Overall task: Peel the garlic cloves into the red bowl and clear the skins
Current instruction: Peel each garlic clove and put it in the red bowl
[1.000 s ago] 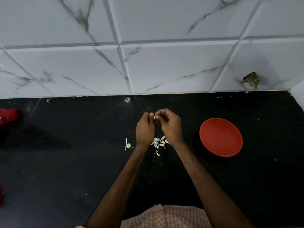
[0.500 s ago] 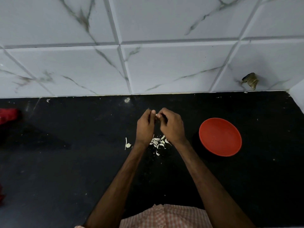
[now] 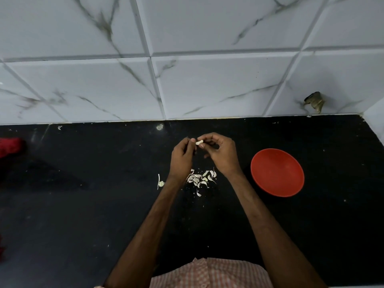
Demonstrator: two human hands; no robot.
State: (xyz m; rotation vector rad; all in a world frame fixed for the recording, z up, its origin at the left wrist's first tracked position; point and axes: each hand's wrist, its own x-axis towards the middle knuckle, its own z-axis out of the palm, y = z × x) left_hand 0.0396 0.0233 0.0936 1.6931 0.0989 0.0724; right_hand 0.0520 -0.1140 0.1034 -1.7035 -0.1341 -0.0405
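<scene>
Pinching one small garlic clove [image 3: 200, 142] between their fingertips, the left hand [image 3: 181, 157] and right hand [image 3: 223, 156] meet above the black table [image 3: 83, 204]. Loose skins [image 3: 202, 178] lie scattered just below the wrists. The red bowl [image 3: 277, 172] sits nearby on the right.

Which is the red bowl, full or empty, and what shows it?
Empty. The bowl shows only its bare red inside; a clove is pinched between the left hand and right hand.

garlic clove [image 3: 199, 143]: mostly hidden by fingers [image 3: 212, 137] | red cloth [image 3: 10, 146]: cut off left
</scene>
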